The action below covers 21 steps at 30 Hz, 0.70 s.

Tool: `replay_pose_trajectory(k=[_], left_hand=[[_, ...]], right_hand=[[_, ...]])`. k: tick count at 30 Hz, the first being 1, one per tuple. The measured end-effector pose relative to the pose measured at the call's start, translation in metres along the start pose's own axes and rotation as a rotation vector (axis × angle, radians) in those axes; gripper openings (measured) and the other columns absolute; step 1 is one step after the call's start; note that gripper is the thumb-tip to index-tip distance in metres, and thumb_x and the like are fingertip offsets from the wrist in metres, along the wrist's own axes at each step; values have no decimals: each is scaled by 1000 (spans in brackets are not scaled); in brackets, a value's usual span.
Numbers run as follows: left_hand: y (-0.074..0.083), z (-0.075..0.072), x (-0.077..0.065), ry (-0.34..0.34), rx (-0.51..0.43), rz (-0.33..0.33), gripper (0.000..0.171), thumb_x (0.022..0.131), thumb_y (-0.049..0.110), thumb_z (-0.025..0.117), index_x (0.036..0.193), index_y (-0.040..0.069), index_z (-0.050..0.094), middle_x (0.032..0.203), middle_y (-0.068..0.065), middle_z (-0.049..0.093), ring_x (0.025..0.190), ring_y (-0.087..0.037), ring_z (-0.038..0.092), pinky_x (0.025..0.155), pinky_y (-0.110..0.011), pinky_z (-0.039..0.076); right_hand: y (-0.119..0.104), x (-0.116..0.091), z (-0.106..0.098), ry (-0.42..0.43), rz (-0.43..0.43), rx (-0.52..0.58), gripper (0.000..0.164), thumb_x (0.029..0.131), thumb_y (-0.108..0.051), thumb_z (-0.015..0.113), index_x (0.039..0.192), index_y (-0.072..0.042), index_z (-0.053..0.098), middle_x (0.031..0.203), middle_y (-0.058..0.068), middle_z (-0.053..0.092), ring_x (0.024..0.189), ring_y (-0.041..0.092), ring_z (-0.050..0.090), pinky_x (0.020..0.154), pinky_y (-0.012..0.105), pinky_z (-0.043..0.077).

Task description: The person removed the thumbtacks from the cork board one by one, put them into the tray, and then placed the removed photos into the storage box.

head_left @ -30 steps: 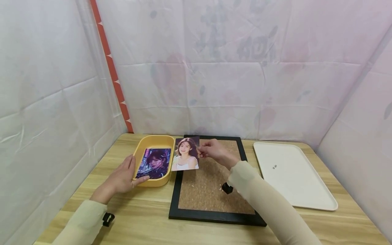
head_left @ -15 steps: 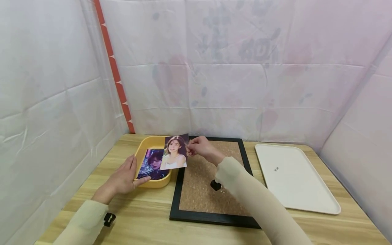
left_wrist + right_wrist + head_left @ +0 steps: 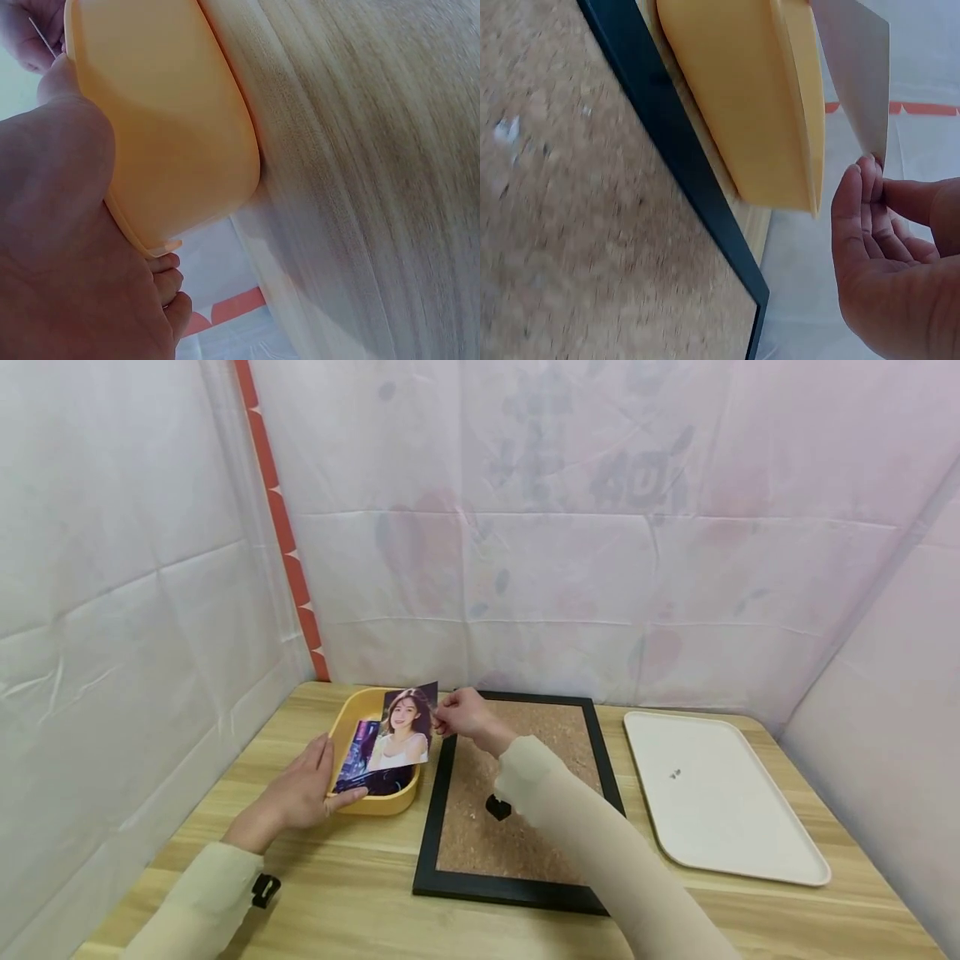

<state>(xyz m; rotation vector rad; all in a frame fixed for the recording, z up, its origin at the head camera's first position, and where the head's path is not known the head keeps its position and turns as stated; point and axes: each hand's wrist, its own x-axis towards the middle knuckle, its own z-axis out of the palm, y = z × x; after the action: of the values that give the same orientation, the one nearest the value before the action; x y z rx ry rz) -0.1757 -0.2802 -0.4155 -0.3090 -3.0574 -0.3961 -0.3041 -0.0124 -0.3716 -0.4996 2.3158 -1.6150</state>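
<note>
My right hand [image 3: 468, 717] pinches the right edge of a photo card [image 3: 405, 727], a portrait of a person with long hair and a white top. The card is held tilted over a yellow plastic bin [image 3: 375, 806]; its pale back [image 3: 859, 75] faces the right wrist camera. My left hand [image 3: 300, 787] holds the bin at its left side and near corner, the thumb lying over the front rim. Inside the bin lies a dark purple and blue picture card [image 3: 378, 782], partly hidden behind the portrait. In the left wrist view the bin's outer wall [image 3: 165, 120] stands beside my palm.
A cork board [image 3: 525, 852] with a black frame [image 3: 517, 893] lies right of the bin, under my right forearm. Farther right, a white tray [image 3: 735, 810] carries small dark bits [image 3: 676, 774]. White cloth [image 3: 555, 568] hangs behind and at both sides of the wooden table [image 3: 337, 893].
My right hand has carried the portrait card left, from beside the bin to over it, covering much of the other card. The left hand stays on the bin.
</note>
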Motion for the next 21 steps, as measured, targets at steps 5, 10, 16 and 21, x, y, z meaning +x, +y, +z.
replay_pose_trajectory(k=[5, 10, 16, 21], left_hand=[[2, -2, -1, -2, 16, 8, 116, 95, 70, 55, 152, -22, 15, 159, -43, 13, 147, -57, 20, 118, -63, 25], [3, -3, -4, 1, 8, 17, 114, 95, 67, 58, 151, -24, 17, 157, -45, 16, 145, -58, 23, 116, -64, 29], [2, -4, -2, -10, 14, 1, 115, 95, 69, 56, 152, -23, 15, 159, -44, 14, 146, -57, 22, 117, -63, 27], [1, -5, 0, 4, 0, 13, 116, 94, 69, 57, 152, -23, 15, 159, -43, 14, 146, -57, 22, 117, -64, 27]], right_hand=[[-7, 4, 23, 46, -4, -16, 22, 103, -1, 55, 91, 10, 70, 74, 10, 68, 71, 25, 69, 78, 46, 61], [-9, 8, 44, 103, 20, -65, 23, 103, -3, 58, 88, 7, 72, 75, 14, 72, 81, 38, 75, 76, 45, 62], [-12, 14, 58, 126, 8, -123, 27, 102, -1, 55, 82, 7, 70, 73, 12, 73, 68, 27, 74, 75, 44, 62], [-11, 16, 61, 127, 15, -161, 32, 102, -1, 53, 74, 6, 67, 69, 11, 72, 57, 18, 70, 68, 39, 63]])
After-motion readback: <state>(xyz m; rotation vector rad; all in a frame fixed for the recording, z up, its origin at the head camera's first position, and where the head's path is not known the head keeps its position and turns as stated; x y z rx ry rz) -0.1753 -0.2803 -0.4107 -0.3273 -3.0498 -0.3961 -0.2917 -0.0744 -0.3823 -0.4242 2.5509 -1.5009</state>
